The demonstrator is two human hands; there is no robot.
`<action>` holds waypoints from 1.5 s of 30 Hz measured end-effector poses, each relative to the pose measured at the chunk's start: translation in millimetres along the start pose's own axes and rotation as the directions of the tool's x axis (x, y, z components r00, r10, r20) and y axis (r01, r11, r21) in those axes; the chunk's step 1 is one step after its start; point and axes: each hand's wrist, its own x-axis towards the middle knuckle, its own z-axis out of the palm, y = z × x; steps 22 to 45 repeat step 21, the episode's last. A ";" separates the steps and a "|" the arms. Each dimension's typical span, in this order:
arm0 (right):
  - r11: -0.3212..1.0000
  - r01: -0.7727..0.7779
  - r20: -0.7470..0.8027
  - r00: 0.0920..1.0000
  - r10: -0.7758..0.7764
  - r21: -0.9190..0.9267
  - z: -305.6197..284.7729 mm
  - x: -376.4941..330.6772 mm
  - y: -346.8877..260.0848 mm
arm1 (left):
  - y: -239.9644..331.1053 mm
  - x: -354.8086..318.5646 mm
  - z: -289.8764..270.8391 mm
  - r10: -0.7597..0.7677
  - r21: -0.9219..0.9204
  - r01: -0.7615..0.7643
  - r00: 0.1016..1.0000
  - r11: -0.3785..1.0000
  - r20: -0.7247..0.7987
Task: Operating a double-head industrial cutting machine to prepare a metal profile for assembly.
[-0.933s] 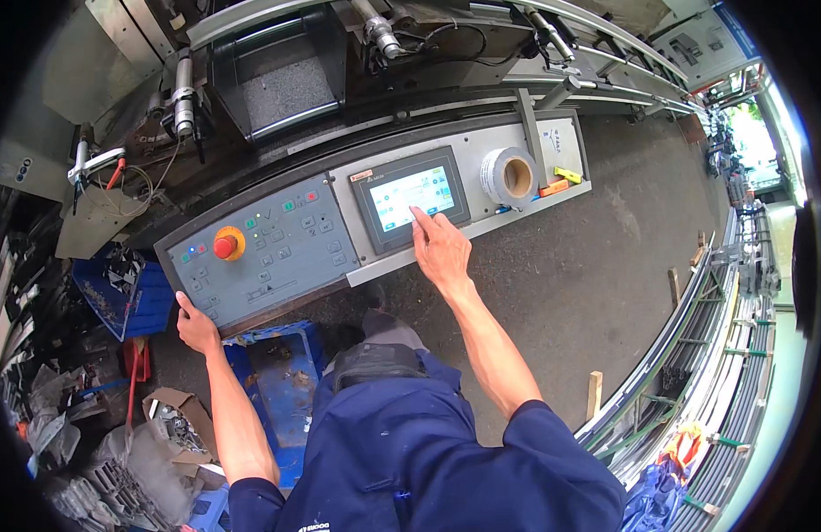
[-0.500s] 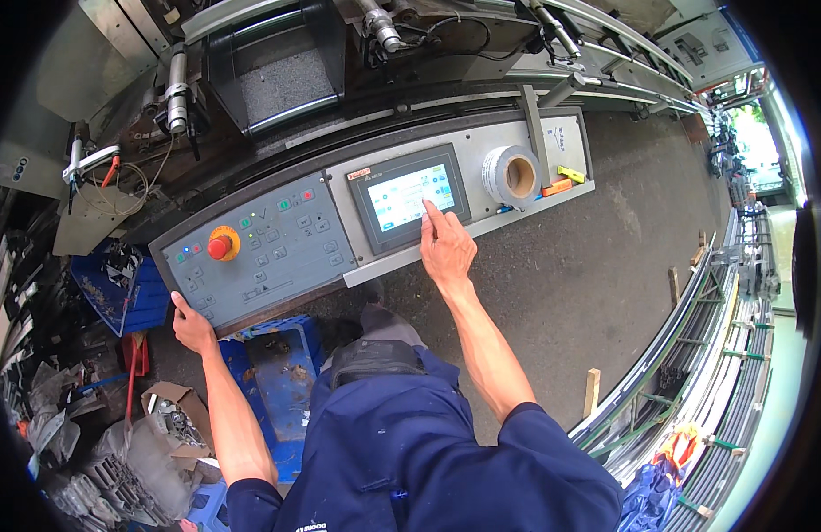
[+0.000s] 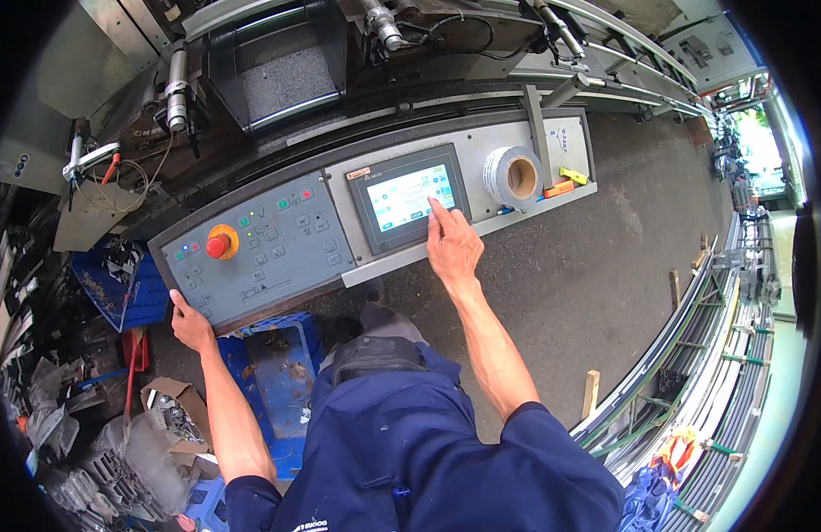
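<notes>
At centre of the control panel (image 3: 357,222): touchscreen (image 3: 408,197), fixed, rigid, glass-faced, likely wanting only a light tap. Right hand (image 3: 453,248) has its forefinger extended onto it, other fingers curled. Left hand (image 3: 190,324) grips the panel's lower edge. Nearby: red stop button (image 3: 218,245), tape roll (image 3: 513,176); nothing obstructs.

Right hand (image 3: 453,250) reaches forward, forefinger extended; left hand (image 3: 190,324) curled, arm outstretched

Grey concrete floor (image 3: 605,266), perhaps daylit doorway (image 3: 758,133).
</notes>
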 end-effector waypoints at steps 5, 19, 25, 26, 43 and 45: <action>0.999 -0.038 -0.018 0.999 0.039 0.038 -9.2 -4.1 7.8 | 3.0 -1.5 0.5 0.009 0.019 -0.008 1.000 1.000 -0.005; 0.998 0.003 -0.017 1.000 -0.002 0.059 -3.6 -4.8 -0.2 | 3.6 -1.2 0.2 -0.005 -0.003 0.005 1.000 1.000 0.017; 0.998 -0.008 -0.012 1.000 0.008 0.058 -2.1 -4.9 -0.5 | 3.1 -1.1 -0.2 -0.007 0.001 0.007 1.000 1.000 0.019; 0.998 -0.008 -0.012 1.000 0.008 0.058 -2.1 -4.9 -0.5 | 3.1 -1.1 -0.2 -0.007 0.001 0.007 1.000 1.000 0.019; 0.998 -0.008 -0.012 1.000 0.008 0.058 -2.1 -4.9 -0.5 | 3.1 -1.1 -0.2 -0.007 0.001 0.007 1.000 1.000 0.019; 0.998 -0.008 -0.012 1.000 0.008 0.058 -2.1 -4.9 -0.5 | 3.1 -1.1 -0.2 -0.007 0.001 0.007 1.000 1.000 0.019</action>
